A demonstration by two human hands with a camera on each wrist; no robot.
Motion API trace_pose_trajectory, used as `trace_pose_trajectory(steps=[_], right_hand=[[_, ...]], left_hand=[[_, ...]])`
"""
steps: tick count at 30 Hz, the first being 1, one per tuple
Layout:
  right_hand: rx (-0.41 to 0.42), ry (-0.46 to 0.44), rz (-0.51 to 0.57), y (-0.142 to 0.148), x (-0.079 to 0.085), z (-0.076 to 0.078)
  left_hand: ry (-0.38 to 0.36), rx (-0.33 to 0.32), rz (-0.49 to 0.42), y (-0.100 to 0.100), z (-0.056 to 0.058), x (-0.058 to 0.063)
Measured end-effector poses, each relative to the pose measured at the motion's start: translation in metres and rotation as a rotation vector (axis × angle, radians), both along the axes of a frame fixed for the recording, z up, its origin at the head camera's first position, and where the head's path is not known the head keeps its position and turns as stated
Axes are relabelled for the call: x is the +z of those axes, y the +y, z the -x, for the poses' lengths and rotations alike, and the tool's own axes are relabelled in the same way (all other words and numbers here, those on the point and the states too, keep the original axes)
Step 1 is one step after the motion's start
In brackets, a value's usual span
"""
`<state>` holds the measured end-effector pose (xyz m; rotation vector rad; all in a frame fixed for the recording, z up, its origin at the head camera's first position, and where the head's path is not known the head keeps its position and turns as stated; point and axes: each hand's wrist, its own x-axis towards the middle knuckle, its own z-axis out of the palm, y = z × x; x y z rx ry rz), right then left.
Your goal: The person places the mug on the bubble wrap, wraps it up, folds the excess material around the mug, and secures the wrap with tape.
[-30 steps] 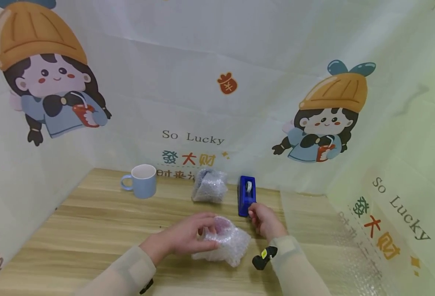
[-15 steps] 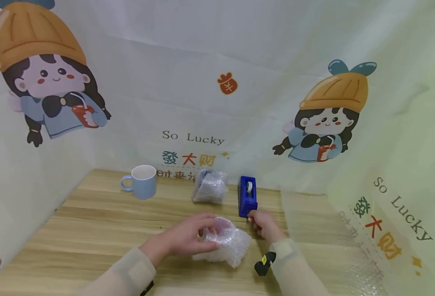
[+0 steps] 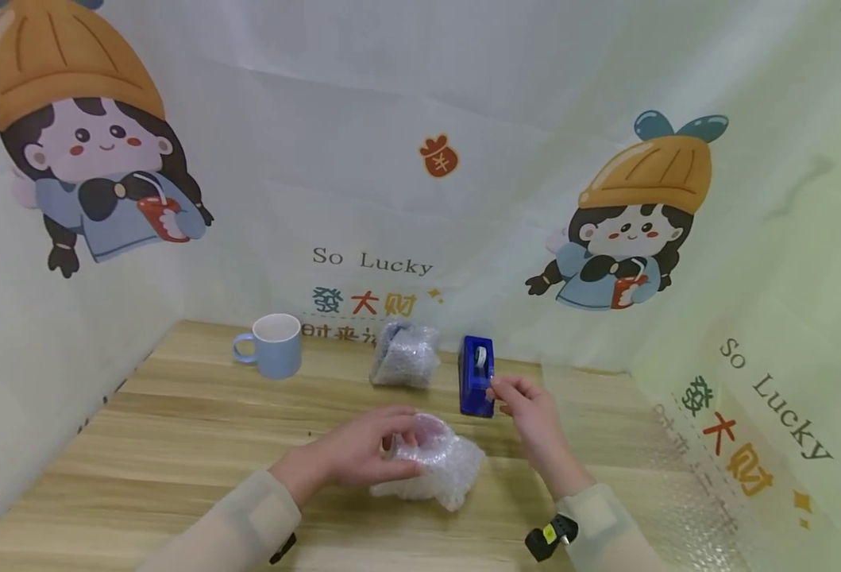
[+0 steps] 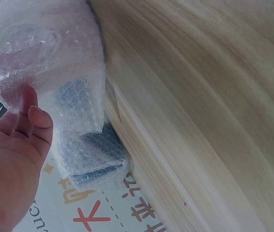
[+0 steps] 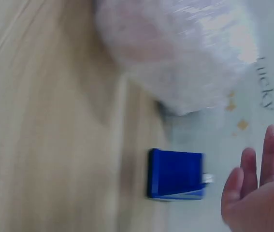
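Observation:
A bubble-wrapped bundle [image 3: 440, 465] with something pinkish inside lies near the front of the table. My left hand [image 3: 363, 449] holds it from the left, thumb and fingers curled at its upper side. In the left wrist view the fingers [image 4: 30, 113] press against the crinkled plastic. A blue tape dispenser [image 3: 476, 373] with a small white roll stands behind the bundle. At its front right edge, my right hand [image 3: 530, 409] pinches what looks like a small clear piece of tape [image 3: 492, 381] between thumb and forefinger. That fingertip has a shiny speck in the right wrist view.
A light blue mug [image 3: 277, 349] stands at the back left. Another bubble-wrapped bundle [image 3: 407, 356], dark blue inside, sits by the back wall. A sheet of bubble wrap [image 3: 606, 445] covers the right side of the wooden table [image 3: 198, 429]. Printed cloth hangs around it.
My right hand dips at the dispenser's front half a second ago, then rises and shifts right, fingertips now higher along its edge. My left hand and the bundle have stayed put.

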<state>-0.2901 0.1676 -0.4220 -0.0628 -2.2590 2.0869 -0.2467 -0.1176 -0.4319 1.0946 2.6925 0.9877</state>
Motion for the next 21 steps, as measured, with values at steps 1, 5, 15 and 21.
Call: trace_pose_trajectory(steps=[1,5,15,21], right_hand=[[0.023,0.017,0.035,0.000,0.004,-0.003],[0.151,0.072,0.145,0.001,0.020,-0.016],[0.411,0.133,0.135,-0.009,0.044,-0.051],[0.514,0.135,0.158,-0.018,0.043,-0.061]], left_hand=[[-0.005,0.003,0.001,0.000,0.000,-0.001],[-0.016,0.001,0.001,0.000,0.000,-0.002],[-0.004,-0.013,-0.015,-0.001,0.003,-0.003],[-0.014,-0.021,-0.014,-0.001,0.005,-0.002]])
